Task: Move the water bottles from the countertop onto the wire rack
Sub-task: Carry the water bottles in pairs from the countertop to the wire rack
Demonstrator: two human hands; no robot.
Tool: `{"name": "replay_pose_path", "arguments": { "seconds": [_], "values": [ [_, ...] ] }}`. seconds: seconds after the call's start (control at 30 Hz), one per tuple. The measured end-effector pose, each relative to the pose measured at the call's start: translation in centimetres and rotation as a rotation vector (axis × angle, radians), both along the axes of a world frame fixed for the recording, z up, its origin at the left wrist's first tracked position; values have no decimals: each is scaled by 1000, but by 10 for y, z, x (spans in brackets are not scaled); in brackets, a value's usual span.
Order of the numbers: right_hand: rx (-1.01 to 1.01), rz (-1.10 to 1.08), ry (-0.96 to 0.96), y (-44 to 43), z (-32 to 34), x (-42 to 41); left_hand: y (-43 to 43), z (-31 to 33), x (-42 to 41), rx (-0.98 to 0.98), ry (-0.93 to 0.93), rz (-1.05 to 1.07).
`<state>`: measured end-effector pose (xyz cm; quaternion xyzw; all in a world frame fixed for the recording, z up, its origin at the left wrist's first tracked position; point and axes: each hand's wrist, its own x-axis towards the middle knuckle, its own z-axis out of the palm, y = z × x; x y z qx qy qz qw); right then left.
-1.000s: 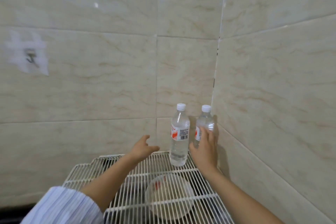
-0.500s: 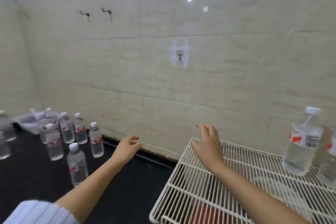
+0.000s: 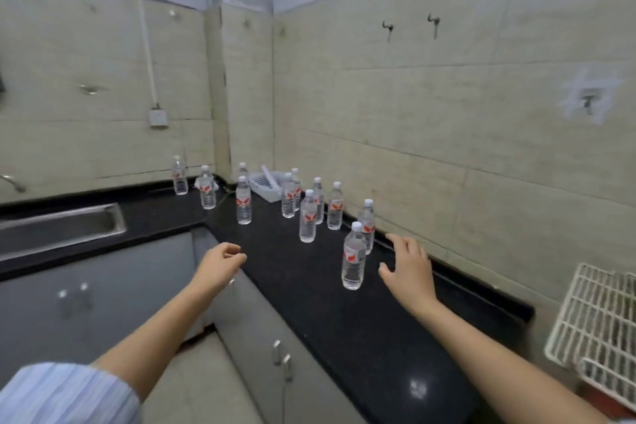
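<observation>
Several clear water bottles with red-and-white labels stand on the black countertop (image 3: 309, 293). The nearest bottle (image 3: 353, 256) is upright just left of my right hand (image 3: 407, 267), whose fingers are spread and hold nothing, a short gap from the bottle. Behind it stand another bottle (image 3: 367, 225) by the wall and one more (image 3: 308, 217) further left. My left hand (image 3: 220, 263) hovers over the counter's front edge with loosely curled fingers, empty. A corner of the white wire rack (image 3: 599, 320) shows at the right edge.
A steel sink (image 3: 62, 225) is set into the counter at left. A white tray (image 3: 266, 184) sits among the far bottles in the corner. Grey cabinet doors with handles (image 3: 280, 356) lie below the counter. Tiled walls close the back and right.
The view has swung left from the rack to the countertop. My right hand left the bottle on the rack and now reaches beside the nearest counter bottle. My left hand came along, empty.
</observation>
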<state>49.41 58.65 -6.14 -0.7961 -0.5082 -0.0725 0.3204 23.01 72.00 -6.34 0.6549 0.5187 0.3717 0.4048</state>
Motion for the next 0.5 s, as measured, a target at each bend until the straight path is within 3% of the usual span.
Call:
{"name": "replay_pose_path", "arguments": {
  "seconds": [0.23, 0.5],
  "values": [
    [-71, 252, -23, 68, -6, -140, 13, -10, -166, -23, -68, 276],
    [-141, 532, -82, 139, -36, -234, 23, -48, -252, -89, -135, 542]
  ]
}}
